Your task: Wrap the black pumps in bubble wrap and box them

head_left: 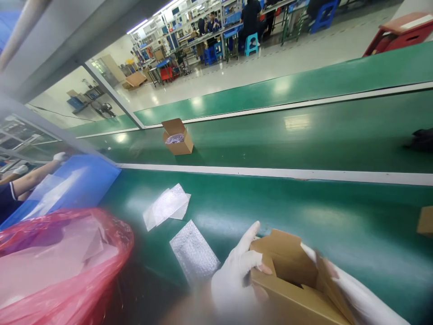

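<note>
An open brown cardboard box [291, 289] is tilted at the lower right, its flaps up and its visible inside dark. My left hand [237, 277], in a white glove with bare fingertips showing, grips the box's left edge; its index finger points up past the rim. On the far side, my right hand [341, 277] is against the right flap, mostly hidden behind the cardboard. Left of my left hand lies a bubble-wrap pouch [194, 250] on the green work surface [270, 198]. Several more pouches [167, 205] overlap farther back.
A pink plastic bag [118, 243] holding white sheets fills the lower left, beside a blue bin [98, 176]. Another open carton [182, 146] with bubble wrap stands on the conveyor belt [250, 140]. A box corner [425, 221] shows at right. A co-worker's arm [34, 178] reaches in at left.
</note>
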